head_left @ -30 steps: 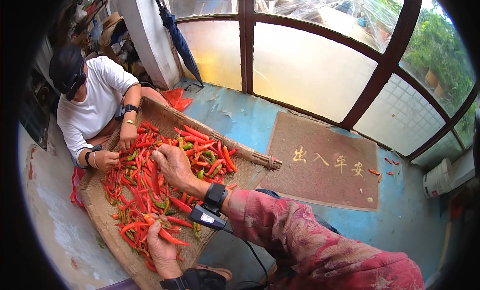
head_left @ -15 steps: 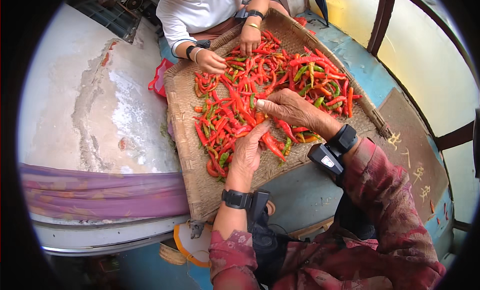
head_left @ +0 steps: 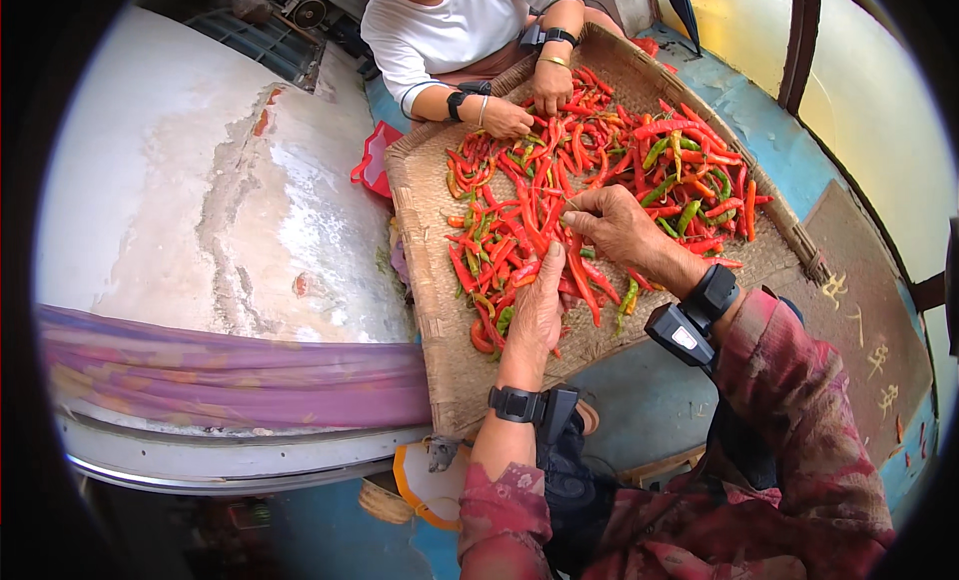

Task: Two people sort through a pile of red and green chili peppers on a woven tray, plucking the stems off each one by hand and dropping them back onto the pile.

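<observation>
Right hand (head_left: 627, 228), bent inward, pinches its fingertips together; left hand (head_left: 536, 308), thumb raised beside red pepper (head_left: 583, 283), grasps unclearly; co-worker's hand (head_left: 552, 85) opposite, above woven tray (head_left: 432, 280).

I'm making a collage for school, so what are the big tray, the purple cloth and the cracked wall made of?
Big tray: dull tan woven plant strips, maybe bamboo; you can see the criss-cross weave.
Purple cloth: probably thin fabric with a soft-looking finish, since it gathers in folds; fibre unclear.
Cracked wall: likely plaster, mostly matte, because patches have flaked away.

Red chilies (head_left: 526, 202), some green, loosely heaped
</observation>
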`<state>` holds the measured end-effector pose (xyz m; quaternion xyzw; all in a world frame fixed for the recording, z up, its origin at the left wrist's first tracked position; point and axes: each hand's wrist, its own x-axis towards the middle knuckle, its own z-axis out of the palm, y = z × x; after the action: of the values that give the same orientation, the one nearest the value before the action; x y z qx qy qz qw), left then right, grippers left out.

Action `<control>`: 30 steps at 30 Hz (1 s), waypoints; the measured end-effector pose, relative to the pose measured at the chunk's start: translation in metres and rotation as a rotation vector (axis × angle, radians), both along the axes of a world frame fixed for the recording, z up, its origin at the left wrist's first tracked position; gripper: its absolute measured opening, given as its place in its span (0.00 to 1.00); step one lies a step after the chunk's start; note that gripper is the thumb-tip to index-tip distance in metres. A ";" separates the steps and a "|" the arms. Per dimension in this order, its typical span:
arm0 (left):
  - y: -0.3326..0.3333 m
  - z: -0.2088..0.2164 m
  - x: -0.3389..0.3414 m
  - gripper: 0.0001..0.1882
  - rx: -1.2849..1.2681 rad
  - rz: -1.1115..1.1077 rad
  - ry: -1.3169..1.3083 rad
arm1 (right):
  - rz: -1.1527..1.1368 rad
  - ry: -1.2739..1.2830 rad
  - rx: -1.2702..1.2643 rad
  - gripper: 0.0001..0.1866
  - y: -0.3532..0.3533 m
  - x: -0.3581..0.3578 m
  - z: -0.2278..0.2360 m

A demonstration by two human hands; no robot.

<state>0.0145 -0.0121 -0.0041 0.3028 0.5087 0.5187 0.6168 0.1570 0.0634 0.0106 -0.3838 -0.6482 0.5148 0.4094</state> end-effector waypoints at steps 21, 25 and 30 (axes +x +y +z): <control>0.008 0.002 -0.012 0.12 0.013 -0.087 0.091 | 0.523 0.028 -0.250 0.14 0.022 0.015 -0.014; 0.006 0.003 -0.004 0.19 0.069 -0.211 0.218 | 0.378 0.116 -0.288 0.12 0.017 0.012 -0.012; 0.002 0.001 -0.009 0.18 0.093 -0.236 0.246 | -0.044 0.366 -0.405 0.10 0.023 0.007 -0.003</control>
<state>0.0055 -0.0097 -0.0035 0.4497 0.5167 0.4246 0.5920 0.1639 0.0864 0.0074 -0.3723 -0.4390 0.6857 0.4455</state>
